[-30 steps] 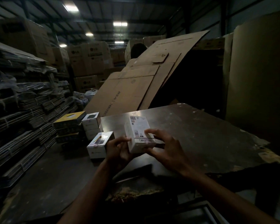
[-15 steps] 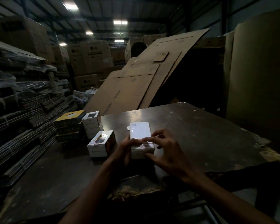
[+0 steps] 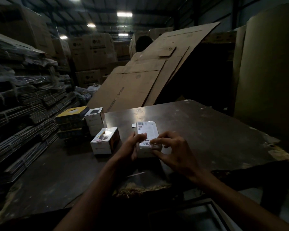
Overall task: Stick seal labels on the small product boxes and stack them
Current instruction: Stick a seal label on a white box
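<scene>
Head view: a white box [image 3: 146,130] lies on the dark table [image 3: 207,130]. The left hand [image 3: 132,148] grips its near left side, thumb on top; the right hand [image 3: 172,151] pinches its near end (label side up). More boxes [image 3: 94,118] sit stacked left, another box [image 3: 104,140] nearer

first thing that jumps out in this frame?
The white box at the centre of the dark table, gripped by the left hand and right hand. Left of it sit a lone small box and a stack of boxes. Big flattened cardboard leans behind.
</scene>
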`<state>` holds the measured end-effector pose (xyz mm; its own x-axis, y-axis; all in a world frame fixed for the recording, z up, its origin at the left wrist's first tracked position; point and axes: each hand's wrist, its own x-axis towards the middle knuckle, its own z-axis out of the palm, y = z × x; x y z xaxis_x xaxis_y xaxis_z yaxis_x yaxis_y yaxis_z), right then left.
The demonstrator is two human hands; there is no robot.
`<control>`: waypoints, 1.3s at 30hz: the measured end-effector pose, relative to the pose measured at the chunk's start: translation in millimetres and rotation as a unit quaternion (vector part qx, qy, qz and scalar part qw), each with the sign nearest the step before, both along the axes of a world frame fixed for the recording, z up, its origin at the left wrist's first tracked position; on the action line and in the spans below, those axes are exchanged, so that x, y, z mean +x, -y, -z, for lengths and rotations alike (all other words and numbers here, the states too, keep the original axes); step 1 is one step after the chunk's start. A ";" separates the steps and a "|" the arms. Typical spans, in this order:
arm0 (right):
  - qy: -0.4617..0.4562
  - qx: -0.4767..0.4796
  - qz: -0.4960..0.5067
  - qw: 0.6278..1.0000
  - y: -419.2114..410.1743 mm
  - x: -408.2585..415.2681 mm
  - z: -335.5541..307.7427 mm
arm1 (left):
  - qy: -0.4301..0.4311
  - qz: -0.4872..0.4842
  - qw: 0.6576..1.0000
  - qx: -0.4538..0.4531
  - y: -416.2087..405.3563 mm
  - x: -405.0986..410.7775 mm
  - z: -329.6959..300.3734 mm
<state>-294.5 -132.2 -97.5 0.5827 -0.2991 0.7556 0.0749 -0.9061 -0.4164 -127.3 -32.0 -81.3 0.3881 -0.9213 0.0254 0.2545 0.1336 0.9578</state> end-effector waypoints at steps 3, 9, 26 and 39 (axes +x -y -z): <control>0.006 0.004 -0.017 1.000 0.9 0.7 -2.9 | 0.011 -0.010 1.000 0.000 2.2 2.5 1.5; -0.015 -0.005 -0.025 1.000 0.6 -0.7 -10.7 | 0.005 -0.004 1.000 -0.010 5.0 8.8 6.1; -0.094 0.047 -0.047 0.993 7.2 3.5 -30.0 | 0.107 -0.056 0.992 -0.026 12.5 10.6 8.9; -0.100 -0.001 -0.038 0.994 3.5 1.0 -22.4 | 0.143 -0.076 0.987 -0.009 9.2 11.0 12.1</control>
<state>-293.5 -135.7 -75.1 0.7418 -0.2474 0.6233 0.0588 -0.9019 -0.4280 -116.3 -41.2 -93.4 0.4963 -0.8514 0.1699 -0.0510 0.1668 0.9847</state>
